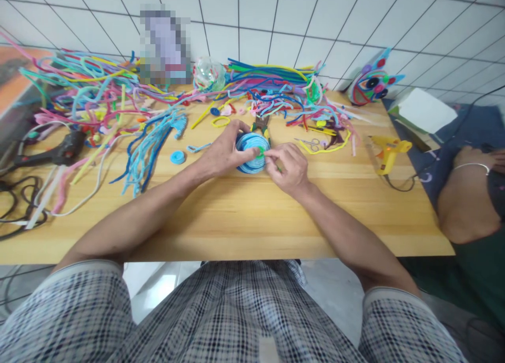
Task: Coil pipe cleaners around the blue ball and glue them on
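A round coil of light and dark blue pipe cleaners (252, 165) is between my hands above the wooden table, with a small green piece (261, 152) on its right part. My left hand (229, 151) grips the coil from the left, thumb across its top. My right hand (289, 165) is closed in a pinch at the green piece; a bit of green shows under its fingers. Pliers (261, 125) lie just behind the coil. A small blue disc (178, 157) and a bundle of blue pipe cleaners (152, 142) lie to the left.
Colourful pipe cleaners (268, 73) are heaped along the back of the table (236, 231). A black glue gun (59, 150) with cables lies left, small scissors (310, 142) and a yellow glue gun (389, 153) right. Another person's arm (469, 194) is at the right edge.
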